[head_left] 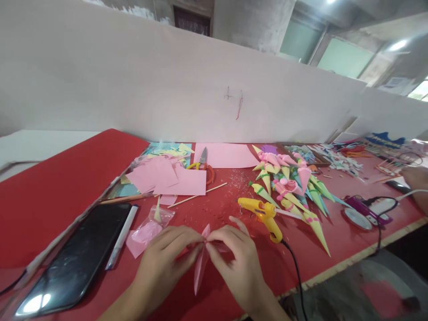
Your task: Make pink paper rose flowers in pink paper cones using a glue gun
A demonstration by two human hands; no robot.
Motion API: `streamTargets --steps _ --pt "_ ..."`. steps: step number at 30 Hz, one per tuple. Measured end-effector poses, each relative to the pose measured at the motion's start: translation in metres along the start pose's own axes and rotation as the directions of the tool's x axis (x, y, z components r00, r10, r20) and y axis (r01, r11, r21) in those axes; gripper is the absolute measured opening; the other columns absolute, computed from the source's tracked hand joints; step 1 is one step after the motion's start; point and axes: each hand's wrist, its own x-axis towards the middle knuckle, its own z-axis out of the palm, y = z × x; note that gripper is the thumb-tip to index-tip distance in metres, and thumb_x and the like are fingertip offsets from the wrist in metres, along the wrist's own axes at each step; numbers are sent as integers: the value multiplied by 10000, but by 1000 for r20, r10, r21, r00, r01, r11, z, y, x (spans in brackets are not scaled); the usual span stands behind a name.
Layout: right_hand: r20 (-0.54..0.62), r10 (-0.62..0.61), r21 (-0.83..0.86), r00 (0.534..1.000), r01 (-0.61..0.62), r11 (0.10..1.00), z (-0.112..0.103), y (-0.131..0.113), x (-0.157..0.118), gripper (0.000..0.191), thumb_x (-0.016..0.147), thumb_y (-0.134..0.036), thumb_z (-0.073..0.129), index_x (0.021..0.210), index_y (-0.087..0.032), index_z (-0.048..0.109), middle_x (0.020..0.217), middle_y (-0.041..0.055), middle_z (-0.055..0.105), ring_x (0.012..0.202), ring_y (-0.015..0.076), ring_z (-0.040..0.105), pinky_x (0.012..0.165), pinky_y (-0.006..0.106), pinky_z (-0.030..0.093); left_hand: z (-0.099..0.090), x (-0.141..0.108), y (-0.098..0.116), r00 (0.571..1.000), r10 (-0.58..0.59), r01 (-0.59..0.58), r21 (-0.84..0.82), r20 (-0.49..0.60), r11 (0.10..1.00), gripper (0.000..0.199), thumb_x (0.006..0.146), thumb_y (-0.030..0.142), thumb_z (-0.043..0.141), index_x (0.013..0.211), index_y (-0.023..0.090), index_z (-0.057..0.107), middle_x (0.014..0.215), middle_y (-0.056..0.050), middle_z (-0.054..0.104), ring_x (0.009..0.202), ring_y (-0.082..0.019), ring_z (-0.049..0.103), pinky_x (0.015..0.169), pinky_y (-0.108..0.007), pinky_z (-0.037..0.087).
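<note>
Between my two hands is a folded piece of pink paper [200, 273], pinched near its middle, with one pointed end up and a longer end hanging toward me. My left hand [169, 256] closes thumb and forefinger on its left side. Opposite it, my right hand [236, 254] pinches the same paper, its outer fingers lifted. The fingertips hide the pinched part. Just left of my left hand lie a clear plastic bag [163, 216] and a pink paper piece [134, 247]. A yellow glue gun [262, 211] rests on the red table to the right of my right hand.
Pink paper sheets [157, 176], scissors [203, 160] and a thin stick [197, 195] lie ahead. Several paper cones [294, 183] are heaped at right. A phone [78, 254] and a marker [122, 236] lie at left. Another person's hand [416, 180] shows far right.
</note>
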Motion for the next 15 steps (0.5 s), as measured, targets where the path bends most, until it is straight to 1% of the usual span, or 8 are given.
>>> streamTargets --steps 3,7,12,15 --pt "2 6 25 1000 -6 1000 1 1 1 116 821 -153 552 745 -219 608 716 -3 686 655 150 632 917 369 385 0 1 2 1000 -5 5 -35 -10 999 138 775 219 524 691 248 630 600 29 677 541 -136 616 557 -209 485" --pt "-1 -10 68 1000 10 998 1 1 3 134 813 -148 536 722 -219 604 706 7 687 664 157 627 840 340 431 0 4 5 1000 -8 7 -99 -10 995 135 772 189 521 667 233 594 576 40 641 518 -116 604 522 -180 481" --pt "-12 -37 101 999 38 994 0 0 7 139 790 -121 534 691 -201 588 675 18 667 649 160 606 728 300 454 1 4 6 999 38 -40 -135 -15 990 139 765 125 516 688 217 587 593 40 627 523 -97 596 518 -151 477" --pt "-28 -24 125 999 27 992 2 -1 7 151 780 -112 518 672 -197 581 660 19 645 646 159 590 672 278 454 2 3 5 999 45 -46 -144 -8 988 143 762 106 519 706 216 590 611 42 635 536 -94 600 532 -146 479"
